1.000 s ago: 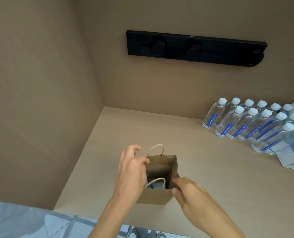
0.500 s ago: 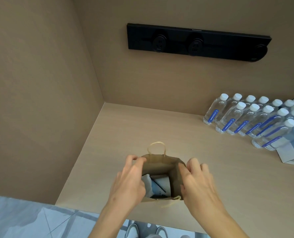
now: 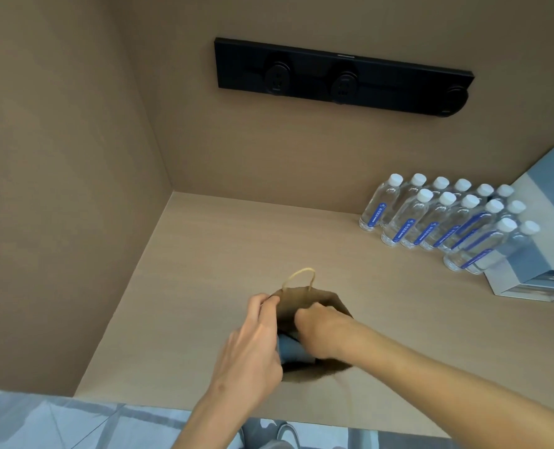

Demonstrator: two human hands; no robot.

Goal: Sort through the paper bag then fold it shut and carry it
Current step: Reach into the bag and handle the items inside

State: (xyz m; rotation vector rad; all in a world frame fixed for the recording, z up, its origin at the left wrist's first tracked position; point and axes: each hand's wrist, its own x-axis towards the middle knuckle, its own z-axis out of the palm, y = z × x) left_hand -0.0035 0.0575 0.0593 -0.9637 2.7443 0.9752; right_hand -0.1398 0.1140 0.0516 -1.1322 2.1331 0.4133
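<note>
Sorting is the step in hand, by the look of it: the small brown paper bag with twisted paper handles (image 3: 305,306) stands open near the front edge of the pale wood shelf (image 3: 224,254). The left hand (image 3: 253,348) pinches the bag's left rim between thumb and fingers, holding the mouth wide. The right hand (image 3: 321,332) reaches inside; its fingers are hidden, so I cannot tell whether they hold the blue-grey item (image 3: 293,350) showing there. Folding shut and carrying remain undone.
</note>
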